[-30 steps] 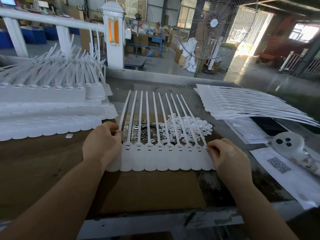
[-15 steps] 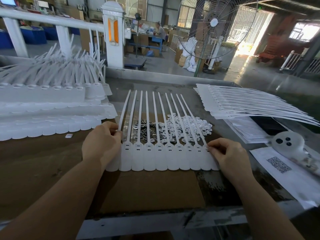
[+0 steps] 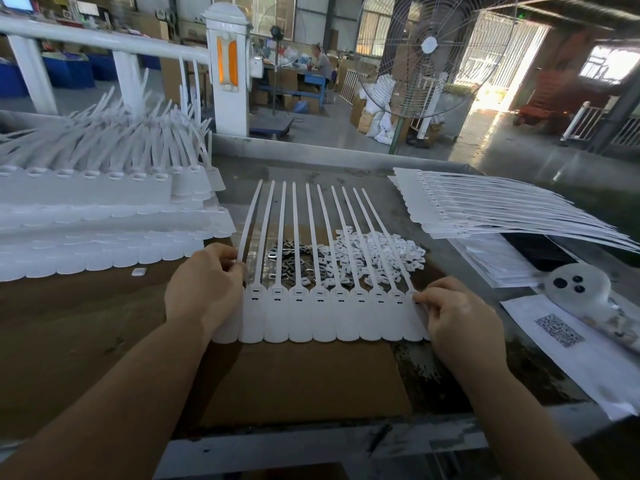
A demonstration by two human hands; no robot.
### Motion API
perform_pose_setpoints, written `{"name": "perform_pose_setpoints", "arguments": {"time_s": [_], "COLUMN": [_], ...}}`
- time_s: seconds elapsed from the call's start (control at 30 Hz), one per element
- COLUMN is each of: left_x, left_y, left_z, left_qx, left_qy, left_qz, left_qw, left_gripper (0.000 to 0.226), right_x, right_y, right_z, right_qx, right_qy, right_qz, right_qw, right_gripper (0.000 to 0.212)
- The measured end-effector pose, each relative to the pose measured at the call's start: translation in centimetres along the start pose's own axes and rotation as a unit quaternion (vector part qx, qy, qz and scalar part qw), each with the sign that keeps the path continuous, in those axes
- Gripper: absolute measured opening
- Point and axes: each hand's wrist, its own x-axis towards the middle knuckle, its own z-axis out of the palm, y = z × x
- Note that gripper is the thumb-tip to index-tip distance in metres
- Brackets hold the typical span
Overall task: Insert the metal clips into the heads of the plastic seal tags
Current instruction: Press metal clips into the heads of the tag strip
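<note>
Between the left hand (image 3: pixel 204 289) and the right hand (image 3: pixel 457 313), one joined row of white seal tags (image 3: pixel 332 317) is laid flat on cardboard (image 3: pixel 304 379); about ten tags are counted. Its end tags are pinched by curled fingers of both hands. Just past the hands, under the long tails, two piles are seen: grey metal clips (image 3: pixel 294 259) and white plastic pieces (image 3: pixel 381 251).

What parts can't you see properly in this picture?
Head view:
- Leftmost head of the white plastic seal tag strip: covered by the left hand.
- Rightmost head: under the right hand's fingers.
- Pile of small grey metal clips: partly crossed by the tag tails, too small to count.
- Printed square code on white paper: blurred.
</note>
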Motion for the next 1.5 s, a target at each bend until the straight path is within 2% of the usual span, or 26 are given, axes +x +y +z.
{"name": "perform_pose_setpoints", "arguments": {"time_s": [0.23,0.37,0.47,0.73,1.1,1.37,1.5], "left_x": [0.1,0.2,0.2,0.1,-0.2,0.0,0.3], "left_y": [0.0,-0.1,-0.2,-0.1,0.2,0.2,0.4], "left_z": [0.0,0.1,0.1,0.1,-0.2,-0.7,-1.0], "left_qx": [0.001,0.001,0.004,0.001,-0.014,-0.068,-0.134], "left_qy": [-0.001,-0.002,0.0,0.001,0.003,0.029,0.021], "left_qz": [0.0,0.002,0.004,0.005,0.002,-0.03,-0.066], "left_qw": [1.0,1.0,1.0,1.0,1.0,0.997,0.989], "left_gripper": [0.025,0.027,0.027,0.027,0.026,0.022,0.021], "right_x": [0.2,0.5,0.6,0.2,0.2,0.1,0.2], "right_y": [0.1,0.7,0.7,0.1,0.0,0.1,-0.2], "right_z": [0.3,0.1,-0.1,-0.1,-0.1,0.1,0.1], "right_qx": [-0.02,0.043,0.071,-0.011,0.006,0.006,0.017], "right_qy": [-0.014,-0.019,-0.007,-0.043,-0.032,-0.018,-0.007], "right_qz": [-0.002,0.064,0.078,0.051,0.06,0.051,0.054], "right_qw": [1.0,0.997,0.994,0.998,0.998,0.999,0.998], "right_gripper": [0.011,0.022,0.025,0.015,0.023,0.019,0.018]}}
